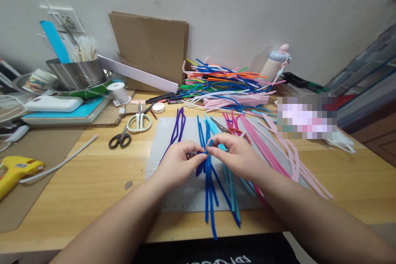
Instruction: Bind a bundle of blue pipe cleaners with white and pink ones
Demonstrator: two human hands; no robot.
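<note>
My left hand (182, 160) and my right hand (234, 155) meet over the middle of a grey mat (185, 194). Both pinch a bundle of blue pipe cleaners (209, 185) at its waist, thumbs and index fingertips nearly touching. The blue stems fan out above and below the fingers. Purple pipe cleaners (178, 126) lie beyond my left hand. Light blue pipe cleaners (230, 181) pass under my right hand. Red-handled scissors (221, 126) lie just past it, near dark pink stems (266, 148).
A mixed pile of pipe cleaners (229, 84) sits at the back by cardboard (151, 49). White-handled scissors (139, 123) and black-handled scissors (120, 139) lie left of the mat. A yellow glue gun (18, 169) is at far left, a metal container (77, 76) behind.
</note>
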